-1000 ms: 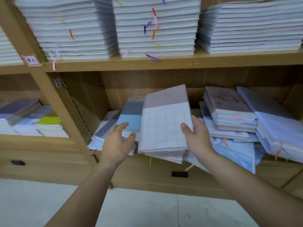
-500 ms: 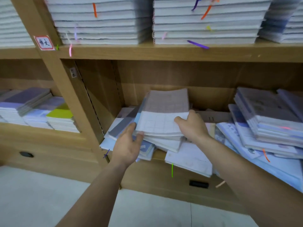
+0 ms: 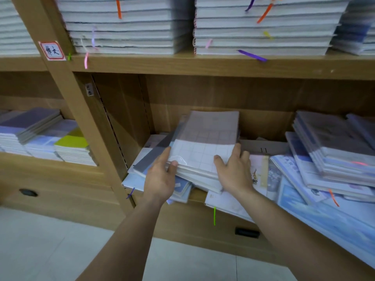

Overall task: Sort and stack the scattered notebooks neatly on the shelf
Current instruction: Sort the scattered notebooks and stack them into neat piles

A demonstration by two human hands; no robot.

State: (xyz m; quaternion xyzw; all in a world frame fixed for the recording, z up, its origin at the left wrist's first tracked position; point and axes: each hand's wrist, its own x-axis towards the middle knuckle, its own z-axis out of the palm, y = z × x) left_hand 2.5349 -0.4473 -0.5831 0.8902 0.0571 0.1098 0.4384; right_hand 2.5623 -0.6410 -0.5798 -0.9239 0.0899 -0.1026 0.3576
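Note:
A pack of notebooks with a pink-grey top band and a white grid cover [image 3: 205,142] lies flat on a loose pile in the lower shelf bay. My left hand [image 3: 161,177] holds the pack's near left corner, thumb on top. My right hand [image 3: 235,169] lies on its near right corner, fingers spread over the cover and the right edge. Under the pack sit grey and blue notebooks [image 3: 154,155], skewed to the left. More notebooks with pale blue covers [image 3: 294,191] slide off the shelf edge to the right.
The wooden shelf board [image 3: 203,65] above carries tall neat white stacks [image 3: 125,31]. A leaning stack [image 3: 332,151] fills the bay's right side. The left bay holds purple, blue and yellow-green stacks [image 3: 71,147]. An upright post [image 3: 81,110] separates the bays. Pale tiled floor [image 3: 50,250] lies below.
The grid-covered pack went from tilted up in both hands to lying flat on the pile, pushed deeper into the bay. The view has moved closer and to the left.

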